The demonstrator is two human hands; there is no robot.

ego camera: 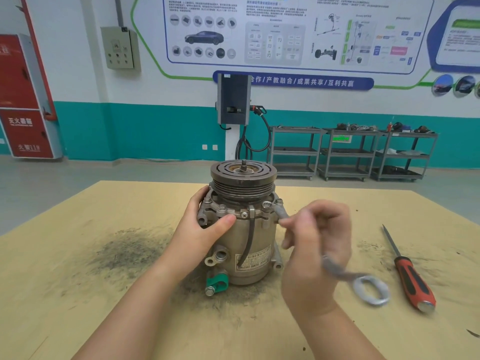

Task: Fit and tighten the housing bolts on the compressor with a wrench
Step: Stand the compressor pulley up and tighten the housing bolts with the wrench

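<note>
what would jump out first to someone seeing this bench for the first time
The compressor standing upright mid-table, its grooved pulley on top, draws the eye first. The left hand grips its left side while the right hand holds a wrench, motion-blurred, with its far end at a bolt on the housing flange. To the right, a red-handled screwdriver lies on the tan table, which has a dark grime patch at left.
</note>
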